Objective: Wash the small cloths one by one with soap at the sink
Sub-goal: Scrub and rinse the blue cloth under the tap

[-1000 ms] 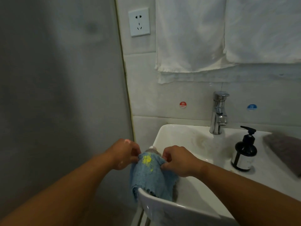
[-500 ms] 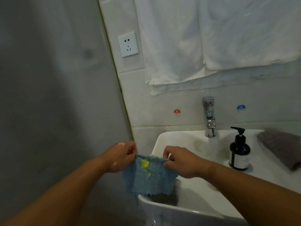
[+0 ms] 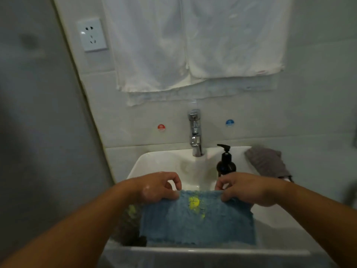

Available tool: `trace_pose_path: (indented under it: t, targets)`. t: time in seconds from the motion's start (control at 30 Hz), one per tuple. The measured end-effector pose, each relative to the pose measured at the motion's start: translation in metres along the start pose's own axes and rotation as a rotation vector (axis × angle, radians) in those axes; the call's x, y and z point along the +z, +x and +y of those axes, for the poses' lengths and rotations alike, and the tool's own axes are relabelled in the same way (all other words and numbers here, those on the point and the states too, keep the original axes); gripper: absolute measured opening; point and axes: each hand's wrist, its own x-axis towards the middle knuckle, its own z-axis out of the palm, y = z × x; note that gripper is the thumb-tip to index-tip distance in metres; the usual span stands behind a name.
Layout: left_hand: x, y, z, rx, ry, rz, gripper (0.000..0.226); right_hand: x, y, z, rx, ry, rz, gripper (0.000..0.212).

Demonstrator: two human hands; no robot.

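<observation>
Left hand: closed in a pinch; the upper left corner of the blue cloth is held between thumb and curled fingers. A wet sheen is seen on the back of the hand.
Right hand: closed in a pinch; the upper right corner of the same cloth is held between thumb and curled fingers.
White towels: hung side by side on the tiled wall above the faucet.
Sink: white basin, mounted against the wall below the towels.
Blue cloth: stretched flat between both hands over the front half of the basin; its lower edge hangs just behind the front rim.
Grey cloth: laid on the right rear ledge of the sink, just beside the soap bottle.
Dark cloth: bunched at the left front of the basin, partly hidden by the left forearm and the blue cloth; a yellow mark is seen on it.
Socket: white, fixed to the wall left of the towels.
Faucet: chrome, upright at the rear centre of the sink.
Soap bottle: dark pump bottle, upright, right of the faucet.
Red sticker: on the wall, left of the faucet.
Blue sticker: on the wall, right of the faucet.
Yellow stain: near the top edge of the blue cloth, between the hands.
</observation>
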Motion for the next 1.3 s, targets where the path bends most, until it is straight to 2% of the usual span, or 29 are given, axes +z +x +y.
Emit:
trace_pose_path:
  t: [0.1,0.23,0.37,0.43,0.57,0.73,0.87,1.1,1.3]
  targets:
    - [0.028,0.037,-0.006,-0.033,0.071,-0.029,0.021,0.001,0.014,0.027,0.074,-0.181,0.028,0.011]
    - [0.049,0.064,-0.017,-0.047,0.176,0.077,0.024,0.004,0.037,0.039,0.023,-0.488,0.101,0.017]
    - [0.061,0.077,-0.034,-0.043,0.202,0.141,0.024,0.009,0.049,0.045,0.017,-0.614,0.151,0.017]
    - [0.064,0.080,-0.038,-0.023,0.217,0.129,0.020,0.010,0.047,0.039,-0.003,-0.676,0.252,0.011]
    - [0.062,0.080,-0.038,0.001,0.190,0.061,0.015,-0.003,0.034,-0.002,-0.248,-0.469,0.564,0.013]
    - [0.062,0.074,-0.036,-0.002,0.157,-0.007,0.038,-0.030,0.038,-0.070,-0.509,-0.248,0.847,0.041]
    - [0.061,0.068,-0.035,-0.005,0.160,-0.022,0.048,-0.042,0.057,-0.096,-0.541,-0.287,0.886,0.056]
    - [0.062,0.069,-0.036,-0.032,0.202,-0.036,0.053,-0.056,0.078,-0.108,-0.561,-0.371,1.003,0.019]
    - [0.066,0.072,-0.039,-0.057,0.259,-0.015,0.058,-0.062,0.076,-0.113,-0.602,-0.429,1.009,0.016]
